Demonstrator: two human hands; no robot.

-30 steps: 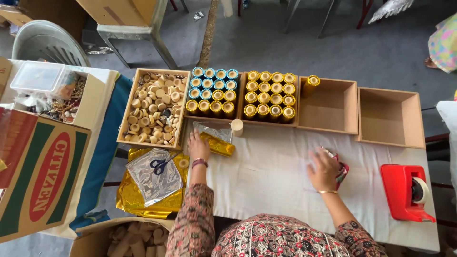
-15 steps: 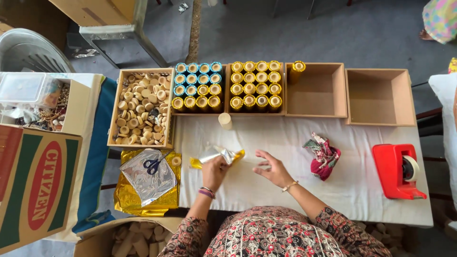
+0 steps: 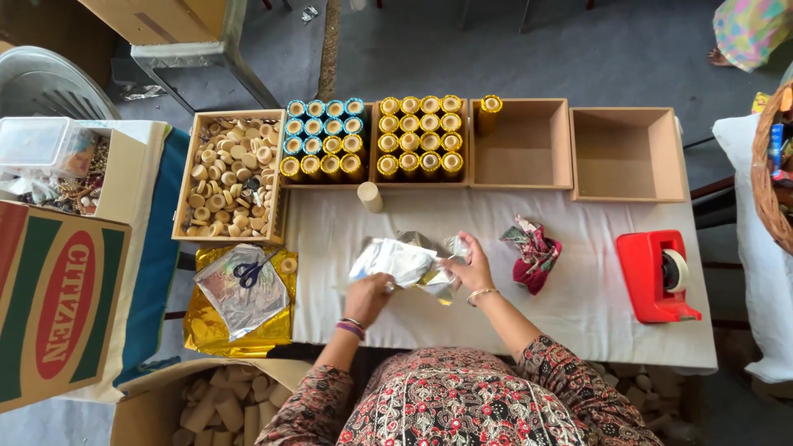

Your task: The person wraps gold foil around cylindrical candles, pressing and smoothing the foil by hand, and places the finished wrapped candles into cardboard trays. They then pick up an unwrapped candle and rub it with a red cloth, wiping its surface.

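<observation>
White-covered table (image 3: 578, 306) spans the centre of the head view. Along its far edge stand four shallow wooden boxes. Leftmost box (image 3: 183, 177) holds loose plain cylinders. Second box (image 3: 372, 183) holds upright rolls, blue-topped (image 3: 326, 109) at far left, gold-wrapped (image 3: 417, 136) across the rest. Third box (image 3: 520, 177) holds one gold roll (image 3: 491, 106) in its far left corner. Fourth box (image 3: 628, 194) stands beside it.

At left, a large printed carton (image 3: 58, 306) in red, green and white. Below the first box, a stack of gold foil sheets (image 3: 206, 330) with a silver sheet (image 3: 239, 297) on top; blue-handled scissors (image 3: 252, 271) lie on the silver sheet.

Right of centre, a red tape dispenser (image 3: 657, 277) sits on the cloth. A crumpled patterned rag (image 3: 533, 252) lies between it and the hands. One bare cylinder (image 3: 369, 196) lies on the cloth just before the second box.

Silver foil sheet (image 3: 396, 263) is at table centre, held up between both hands. Left hand (image 3: 368, 296) is closed, fingers curled, pinching the sheet's near left edge. Right hand (image 3: 472, 266) grips the sheet's right end, fingers bent around crumpled foil. Whether anything is inside the foil cannot be told.
</observation>
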